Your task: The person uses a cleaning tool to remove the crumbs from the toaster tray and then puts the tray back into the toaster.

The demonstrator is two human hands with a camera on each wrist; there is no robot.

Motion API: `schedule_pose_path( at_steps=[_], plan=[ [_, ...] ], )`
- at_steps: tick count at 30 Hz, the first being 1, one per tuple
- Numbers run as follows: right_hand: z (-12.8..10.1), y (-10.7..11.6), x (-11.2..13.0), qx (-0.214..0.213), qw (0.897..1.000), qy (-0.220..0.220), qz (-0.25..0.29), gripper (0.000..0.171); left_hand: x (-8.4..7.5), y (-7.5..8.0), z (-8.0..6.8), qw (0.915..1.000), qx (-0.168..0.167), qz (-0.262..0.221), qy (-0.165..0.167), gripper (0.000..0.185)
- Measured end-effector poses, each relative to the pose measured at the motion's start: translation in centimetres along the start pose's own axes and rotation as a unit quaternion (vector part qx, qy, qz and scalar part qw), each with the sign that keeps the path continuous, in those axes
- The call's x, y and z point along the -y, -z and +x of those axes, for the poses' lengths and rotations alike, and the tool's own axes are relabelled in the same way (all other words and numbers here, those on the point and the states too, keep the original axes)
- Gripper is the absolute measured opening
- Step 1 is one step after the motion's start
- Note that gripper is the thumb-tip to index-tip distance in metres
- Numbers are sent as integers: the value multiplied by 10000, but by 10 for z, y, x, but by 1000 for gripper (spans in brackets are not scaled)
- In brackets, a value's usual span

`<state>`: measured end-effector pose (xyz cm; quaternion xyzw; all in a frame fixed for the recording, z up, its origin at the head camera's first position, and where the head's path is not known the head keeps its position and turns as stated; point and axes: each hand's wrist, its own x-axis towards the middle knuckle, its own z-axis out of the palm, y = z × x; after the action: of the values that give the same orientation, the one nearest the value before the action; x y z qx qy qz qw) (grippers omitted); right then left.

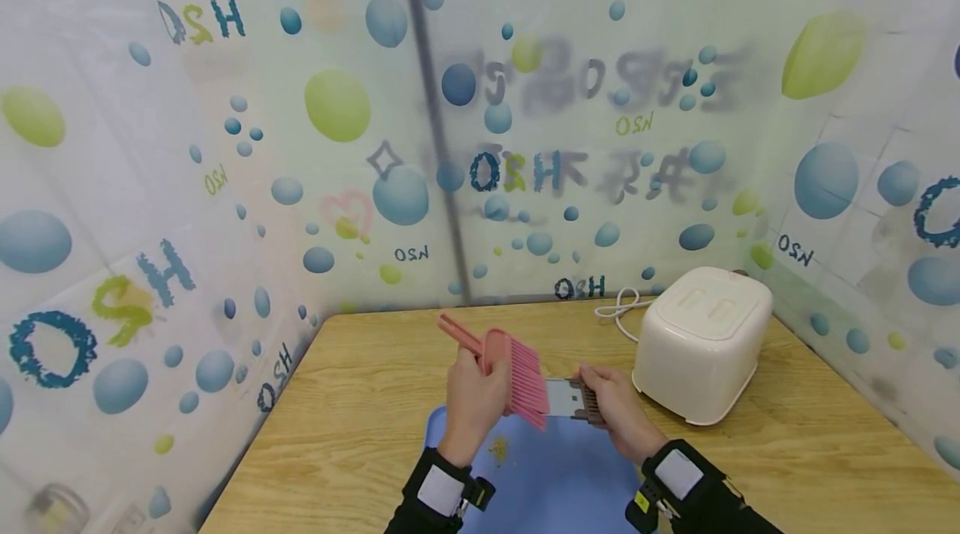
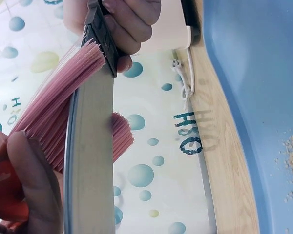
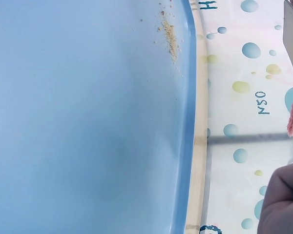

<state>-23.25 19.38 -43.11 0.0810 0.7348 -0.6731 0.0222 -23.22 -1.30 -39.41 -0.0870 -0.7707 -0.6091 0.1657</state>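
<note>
Pink brush (image 1: 517, 376) and metal tray (image 1: 564, 397) held together above the blue mat (image 1: 555, 476).
Left hand (image 1: 471, 401) is wrapped round the brush by its pink back, bristles lying across the tray's flat plate. Right hand (image 1: 617, 402) pinches the tray's dark handle end (image 2: 101, 36), just right of the brush. Both hover over the mat, where crumbs (image 1: 498, 449) lie near the left wrist. A white toaster (image 1: 701, 342) stands on the wooden table (image 1: 360, 401) right of the mat.
</note>
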Motion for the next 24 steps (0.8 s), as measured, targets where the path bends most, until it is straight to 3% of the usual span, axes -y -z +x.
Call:
schedule_pose_path(
  at_steps=[12,24],
  plan=[
    [1,1,-2,-1,10000,-10,-6,40,4,10,0,9998,-55,42,167,14],
    [2,6,-4,55,10000,-23,-52,42,6,17,1,9999,-80,59,125,16]
  ],
)
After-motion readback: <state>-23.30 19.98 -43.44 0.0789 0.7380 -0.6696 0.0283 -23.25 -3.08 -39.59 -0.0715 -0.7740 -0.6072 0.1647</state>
